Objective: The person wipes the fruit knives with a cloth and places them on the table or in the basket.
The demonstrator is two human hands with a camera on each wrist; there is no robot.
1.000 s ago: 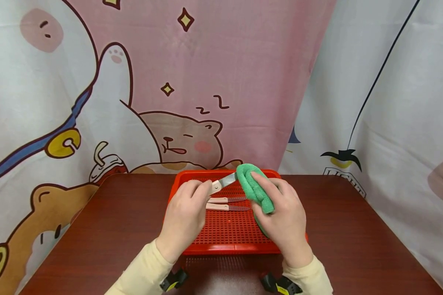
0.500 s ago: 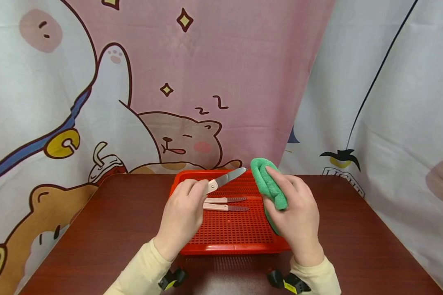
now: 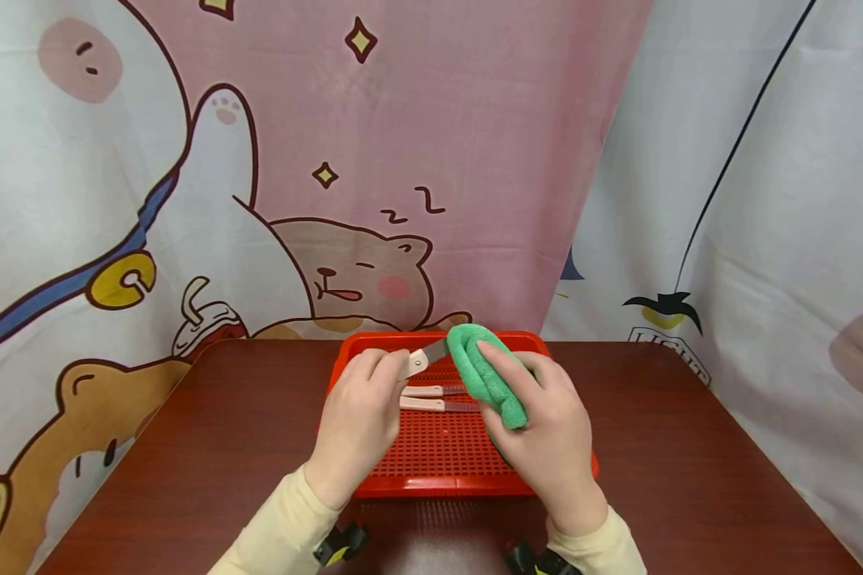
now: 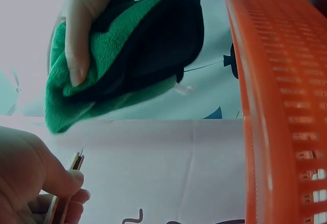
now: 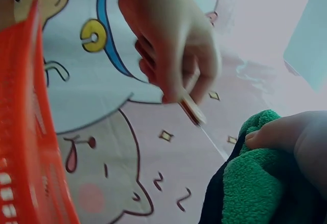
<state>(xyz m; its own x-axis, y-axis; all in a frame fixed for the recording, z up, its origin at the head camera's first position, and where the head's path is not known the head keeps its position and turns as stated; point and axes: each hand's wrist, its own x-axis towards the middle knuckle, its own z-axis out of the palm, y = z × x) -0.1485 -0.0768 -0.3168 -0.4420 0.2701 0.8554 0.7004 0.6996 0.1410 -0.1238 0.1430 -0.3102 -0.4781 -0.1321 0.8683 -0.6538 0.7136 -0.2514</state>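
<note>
My left hand (image 3: 359, 415) grips a folding knife (image 3: 419, 363) by its cream handle, blade pointing up and to the right. In my right hand (image 3: 550, 431) is a folded green towel (image 3: 483, 374), held between thumb and fingers. The towel covers the outer part of the blade, so the tip is hidden in the head view. Dark lining of the towel (image 4: 127, 45) shows from the left wrist. Two more cream-handled knives, a nearer knife (image 3: 422, 405) and a farther knife (image 3: 422, 391), lie side by side in the red basket (image 3: 446, 485), below my hands.
The shallow, perforated basket sits on a dark brown table (image 3: 252, 439). Behind the table hangs a cartoon-printed curtain (image 3: 489, 160). Seen from the right wrist, the basket wall (image 5: 30, 132) stands at the left edge.
My right hand moved the towel right, off the blade and baring it half a second ago, then brought it back left over the blade. My left hand barely moved.
</note>
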